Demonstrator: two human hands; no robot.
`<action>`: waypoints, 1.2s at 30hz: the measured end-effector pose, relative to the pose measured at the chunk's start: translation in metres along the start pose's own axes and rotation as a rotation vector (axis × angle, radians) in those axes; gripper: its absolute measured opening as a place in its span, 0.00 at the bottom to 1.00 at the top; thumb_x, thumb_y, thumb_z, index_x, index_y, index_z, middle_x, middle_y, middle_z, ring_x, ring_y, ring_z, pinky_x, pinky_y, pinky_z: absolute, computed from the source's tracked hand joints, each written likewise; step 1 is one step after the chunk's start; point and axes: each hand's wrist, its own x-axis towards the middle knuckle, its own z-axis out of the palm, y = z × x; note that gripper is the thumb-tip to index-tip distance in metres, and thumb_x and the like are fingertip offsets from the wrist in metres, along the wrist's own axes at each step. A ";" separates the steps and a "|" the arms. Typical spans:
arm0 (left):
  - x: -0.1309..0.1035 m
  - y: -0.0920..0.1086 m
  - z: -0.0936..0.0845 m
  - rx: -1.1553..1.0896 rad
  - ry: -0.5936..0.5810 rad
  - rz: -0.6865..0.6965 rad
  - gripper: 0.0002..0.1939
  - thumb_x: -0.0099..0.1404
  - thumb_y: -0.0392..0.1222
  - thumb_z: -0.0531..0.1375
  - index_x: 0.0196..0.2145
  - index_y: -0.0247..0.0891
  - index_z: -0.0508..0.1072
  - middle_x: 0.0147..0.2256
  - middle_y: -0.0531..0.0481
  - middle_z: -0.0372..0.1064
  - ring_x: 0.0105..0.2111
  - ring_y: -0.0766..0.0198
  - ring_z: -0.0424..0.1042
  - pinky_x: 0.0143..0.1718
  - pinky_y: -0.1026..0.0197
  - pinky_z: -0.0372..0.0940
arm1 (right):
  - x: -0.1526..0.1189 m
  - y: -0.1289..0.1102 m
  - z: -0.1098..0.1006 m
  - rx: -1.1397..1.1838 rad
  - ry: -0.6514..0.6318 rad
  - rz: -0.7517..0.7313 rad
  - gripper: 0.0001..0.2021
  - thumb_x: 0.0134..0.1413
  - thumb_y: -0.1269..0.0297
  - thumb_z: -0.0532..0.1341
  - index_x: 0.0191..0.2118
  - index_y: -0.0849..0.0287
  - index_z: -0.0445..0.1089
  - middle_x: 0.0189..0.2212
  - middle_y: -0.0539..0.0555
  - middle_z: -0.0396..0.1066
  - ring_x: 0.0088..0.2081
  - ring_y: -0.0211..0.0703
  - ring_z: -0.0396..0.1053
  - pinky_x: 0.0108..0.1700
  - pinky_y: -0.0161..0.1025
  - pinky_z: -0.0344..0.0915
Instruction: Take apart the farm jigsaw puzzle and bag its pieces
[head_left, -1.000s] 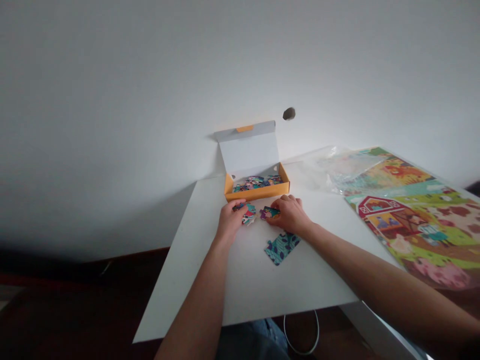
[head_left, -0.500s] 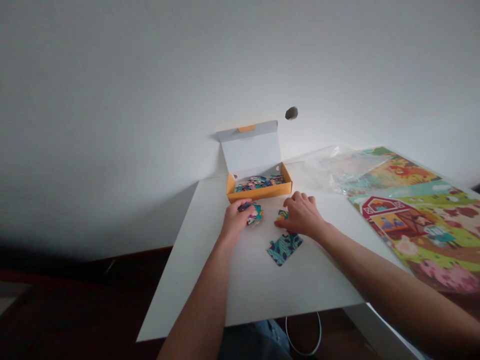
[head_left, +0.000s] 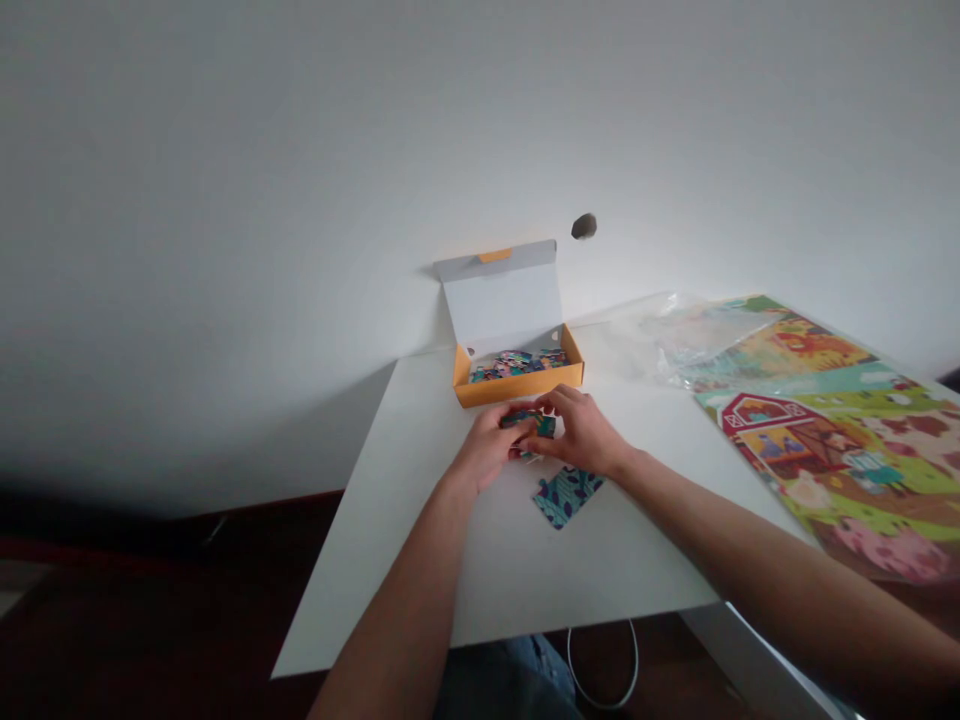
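Observation:
My left hand [head_left: 487, 445] is closed around a small stack of colourful puzzle pieces [head_left: 541, 424] just in front of the box. From the other side, my right hand [head_left: 581, 430] meets it with thumb and fingers pinched on pieces at the same stack. Which piece belongs to which hand is partly hidden by the fingers. Below the right hand, teal puzzle pieces with dark leaf shapes [head_left: 564, 497] lie flat on the table. Right behind the hands stands an orange box [head_left: 517, 386], its lid raised, with many loose puzzle pieces [head_left: 517, 365] inside.
On the right side of the white table [head_left: 397, 560] lie farm-picture sheets [head_left: 862, 460]. A crumpled clear plastic bag [head_left: 675, 340] covers part of them. The box lid [head_left: 502, 300] leans toward the wall, which has a dark hole [head_left: 584, 226]. A white cable [head_left: 634, 670] hangs below the front edge.
My right hand has moved left, away from above the teal pieces, carrying a piece to the stack. My left hand has shifted slightly right, and both hands now meet.

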 end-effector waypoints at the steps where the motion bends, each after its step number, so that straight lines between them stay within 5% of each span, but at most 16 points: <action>1: 0.001 0.000 -0.001 -0.002 0.045 -0.001 0.23 0.50 0.42 0.69 0.44 0.35 0.73 0.36 0.44 0.73 0.27 0.65 0.71 0.25 0.65 0.65 | -0.001 -0.001 -0.006 0.007 -0.022 -0.030 0.25 0.46 0.45 0.66 0.43 0.59 0.68 0.39 0.57 0.69 0.40 0.46 0.66 0.43 0.42 0.61; 4: 0.006 -0.001 -0.008 -0.004 0.273 0.029 0.23 0.48 0.40 0.69 0.43 0.34 0.73 0.37 0.42 0.73 0.28 0.60 0.74 0.27 0.61 0.67 | -0.007 0.002 -0.023 -0.009 -0.297 -0.187 0.31 0.37 0.42 0.69 0.44 0.56 0.69 0.40 0.56 0.67 0.42 0.48 0.65 0.46 0.45 0.59; 7: 0.010 -0.001 -0.014 -0.036 0.370 0.075 0.25 0.47 0.40 0.69 0.44 0.33 0.73 0.37 0.41 0.74 0.29 0.59 0.74 0.27 0.59 0.68 | -0.012 0.007 -0.025 -0.089 -0.555 -0.244 0.29 0.32 0.41 0.70 0.40 0.53 0.72 0.39 0.55 0.66 0.44 0.52 0.64 0.48 0.47 0.55; 12: 0.015 -0.007 -0.019 0.016 0.396 0.109 0.25 0.46 0.43 0.69 0.43 0.34 0.74 0.36 0.43 0.74 0.30 0.60 0.73 0.29 0.59 0.68 | -0.007 0.010 -0.002 -0.231 -0.389 -0.014 0.24 0.42 0.44 0.67 0.40 0.57 0.72 0.40 0.58 0.66 0.44 0.52 0.65 0.45 0.45 0.56; 19: 0.026 -0.016 -0.037 0.479 0.609 0.371 0.17 0.53 0.42 0.64 0.42 0.37 0.76 0.41 0.44 0.74 0.40 0.60 0.73 0.42 0.60 0.66 | -0.002 0.014 0.007 -0.141 -0.299 -0.010 0.23 0.39 0.46 0.69 0.37 0.59 0.72 0.37 0.55 0.70 0.39 0.45 0.68 0.43 0.42 0.57; 25: 0.013 -0.009 -0.022 0.392 0.349 0.208 0.19 0.51 0.44 0.66 0.42 0.36 0.77 0.40 0.42 0.75 0.36 0.59 0.74 0.35 0.61 0.67 | 0.002 0.017 0.013 0.063 -0.172 0.210 0.13 0.50 0.53 0.63 0.29 0.59 0.70 0.26 0.50 0.70 0.27 0.36 0.64 0.31 0.34 0.57; 28: 0.009 -0.008 -0.014 0.378 0.244 0.131 0.20 0.53 0.45 0.65 0.44 0.36 0.76 0.39 0.42 0.75 0.33 0.59 0.74 0.30 0.61 0.67 | 0.002 0.017 0.009 -0.046 -0.128 0.154 0.15 0.49 0.51 0.64 0.35 0.59 0.71 0.31 0.52 0.72 0.33 0.40 0.67 0.36 0.36 0.59; 32: 0.011 -0.008 -0.019 0.427 0.381 0.235 0.17 0.52 0.44 0.65 0.40 0.36 0.77 0.41 0.44 0.75 0.39 0.58 0.73 0.37 0.60 0.67 | 0.000 0.019 0.001 -0.299 -0.124 0.213 0.29 0.45 0.45 0.65 0.50 0.59 0.69 0.46 0.62 0.68 0.49 0.54 0.65 0.47 0.46 0.58; 36: 0.015 -0.009 -0.026 0.421 0.429 0.250 0.17 0.51 0.44 0.65 0.39 0.36 0.77 0.41 0.43 0.75 0.39 0.58 0.73 0.38 0.60 0.67 | 0.001 0.024 0.002 -0.339 -0.186 0.285 0.26 0.45 0.45 0.64 0.46 0.57 0.73 0.45 0.62 0.67 0.49 0.55 0.65 0.48 0.47 0.57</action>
